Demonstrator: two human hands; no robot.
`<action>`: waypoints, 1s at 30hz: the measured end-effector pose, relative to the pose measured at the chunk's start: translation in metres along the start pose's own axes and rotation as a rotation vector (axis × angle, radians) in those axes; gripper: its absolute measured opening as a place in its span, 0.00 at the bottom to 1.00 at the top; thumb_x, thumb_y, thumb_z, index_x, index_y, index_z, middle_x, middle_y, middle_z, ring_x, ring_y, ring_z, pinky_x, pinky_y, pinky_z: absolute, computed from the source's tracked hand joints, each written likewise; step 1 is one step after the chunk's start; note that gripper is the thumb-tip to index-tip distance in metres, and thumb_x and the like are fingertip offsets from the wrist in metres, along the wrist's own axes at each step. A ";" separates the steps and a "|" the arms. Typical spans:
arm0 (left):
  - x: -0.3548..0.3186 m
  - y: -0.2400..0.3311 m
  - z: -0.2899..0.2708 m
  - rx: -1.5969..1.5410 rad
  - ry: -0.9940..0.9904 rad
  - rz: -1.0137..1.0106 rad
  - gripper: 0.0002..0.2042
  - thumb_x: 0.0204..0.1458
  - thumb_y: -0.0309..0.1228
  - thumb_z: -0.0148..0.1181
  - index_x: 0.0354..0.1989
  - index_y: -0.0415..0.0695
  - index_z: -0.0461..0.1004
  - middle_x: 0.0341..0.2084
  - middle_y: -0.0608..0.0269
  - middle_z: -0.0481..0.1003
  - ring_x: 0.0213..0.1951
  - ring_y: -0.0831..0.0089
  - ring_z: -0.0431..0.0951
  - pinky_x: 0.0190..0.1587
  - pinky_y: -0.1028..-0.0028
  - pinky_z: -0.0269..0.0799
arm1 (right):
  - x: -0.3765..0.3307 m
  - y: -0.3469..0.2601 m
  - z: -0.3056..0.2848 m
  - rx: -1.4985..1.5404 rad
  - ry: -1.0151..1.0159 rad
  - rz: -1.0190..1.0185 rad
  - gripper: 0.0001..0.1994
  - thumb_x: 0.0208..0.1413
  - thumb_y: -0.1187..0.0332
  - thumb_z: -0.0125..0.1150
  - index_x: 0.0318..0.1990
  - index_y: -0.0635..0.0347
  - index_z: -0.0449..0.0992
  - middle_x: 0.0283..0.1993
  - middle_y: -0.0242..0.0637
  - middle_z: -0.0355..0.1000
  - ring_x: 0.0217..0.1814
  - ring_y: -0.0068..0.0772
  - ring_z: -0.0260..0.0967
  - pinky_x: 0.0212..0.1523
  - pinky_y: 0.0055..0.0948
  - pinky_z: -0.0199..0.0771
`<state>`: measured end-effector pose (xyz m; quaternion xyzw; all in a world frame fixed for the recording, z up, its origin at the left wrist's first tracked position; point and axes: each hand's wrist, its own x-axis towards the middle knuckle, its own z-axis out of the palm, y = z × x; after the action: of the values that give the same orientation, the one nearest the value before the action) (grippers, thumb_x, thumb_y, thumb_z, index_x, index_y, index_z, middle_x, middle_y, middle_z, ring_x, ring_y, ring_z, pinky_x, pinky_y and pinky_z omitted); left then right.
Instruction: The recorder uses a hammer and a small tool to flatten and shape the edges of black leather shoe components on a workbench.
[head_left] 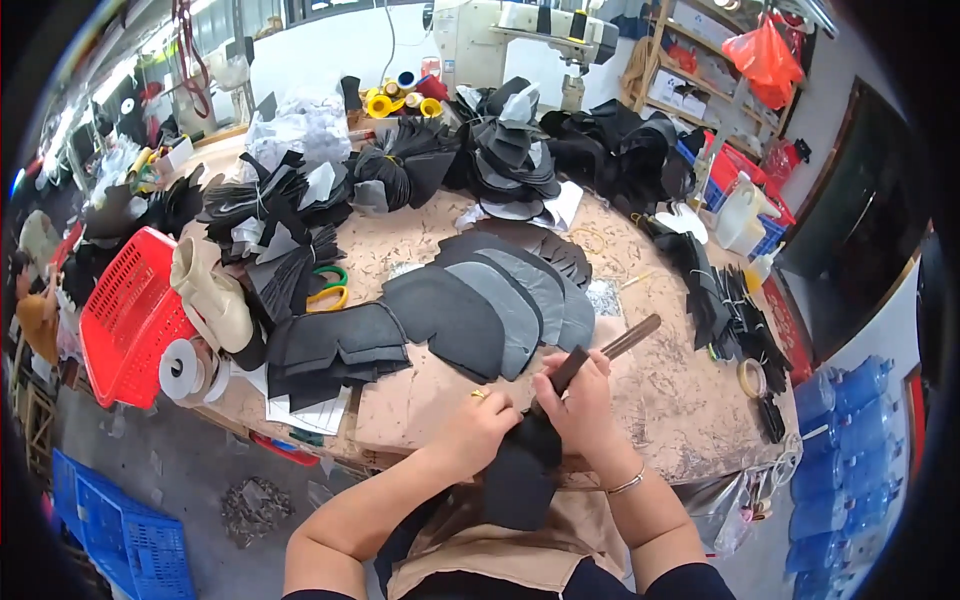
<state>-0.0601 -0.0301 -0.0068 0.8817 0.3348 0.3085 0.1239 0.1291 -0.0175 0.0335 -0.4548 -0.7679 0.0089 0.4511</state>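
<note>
Both hands are at the front edge of the table. My left hand (485, 425), with a ring on one finger, is closed on the upper edge of a black cut piece (522, 475) that hangs over my lap. My right hand (580, 400) is closed beside it, a black strip (570, 368) rising between thumb and fingers. From behind the right hand a dark brown flat bar (633, 338) sticks out; whether it is held or lies on the table, I cannot tell. Just beyond, black and grey curved pieces (450, 318) lie fanned out, with a stack of black pieces (335, 350) to their left.
Green- and orange-handled scissors (330, 290) lie behind the stack. Bundles of black pieces (400, 165) line the back, below a sewing machine (560, 40). At left are a red basket (140, 315), a beige boot (210, 300) and a white spool (185, 368). A tape roll (751, 377) sits right.
</note>
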 end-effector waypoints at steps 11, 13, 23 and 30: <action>-0.005 -0.001 0.009 0.065 0.089 -0.033 0.10 0.46 0.23 0.54 0.38 0.44 0.76 0.35 0.60 0.72 0.39 0.60 0.75 0.44 0.66 0.70 | -0.006 -0.008 0.002 -0.043 0.076 0.007 0.07 0.51 0.69 0.64 0.35 0.60 0.74 0.28 0.32 0.76 0.35 0.40 0.71 0.52 0.42 0.61; -0.011 0.004 0.012 0.050 0.079 -0.071 0.10 0.47 0.24 0.53 0.38 0.45 0.76 0.35 0.60 0.72 0.40 0.61 0.75 0.45 0.66 0.70 | -0.009 -0.018 -0.005 -0.032 0.202 -0.045 0.08 0.50 0.69 0.65 0.35 0.59 0.73 0.29 0.32 0.76 0.37 0.40 0.71 0.51 0.41 0.61; -0.013 0.015 0.004 0.247 0.093 -0.029 0.12 0.46 0.25 0.56 0.41 0.42 0.76 0.35 0.61 0.73 0.41 0.62 0.74 0.45 0.66 0.70 | -0.007 -0.009 0.009 0.000 0.068 -0.052 0.09 0.49 0.71 0.66 0.37 0.58 0.73 0.27 0.30 0.75 0.35 0.38 0.71 0.50 0.39 0.60; -0.013 0.020 0.003 0.337 0.028 -0.019 0.14 0.46 0.26 0.54 0.42 0.41 0.75 0.37 0.60 0.72 0.41 0.63 0.74 0.45 0.67 0.71 | -0.010 -0.010 0.016 -0.051 0.053 -0.051 0.07 0.46 0.71 0.67 0.33 0.57 0.75 0.31 0.29 0.74 0.35 0.35 0.69 0.48 0.40 0.60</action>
<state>-0.0552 -0.0534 -0.0067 0.8824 0.3919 0.2588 -0.0276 0.1123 -0.0241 0.0214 -0.4464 -0.7670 -0.0341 0.4597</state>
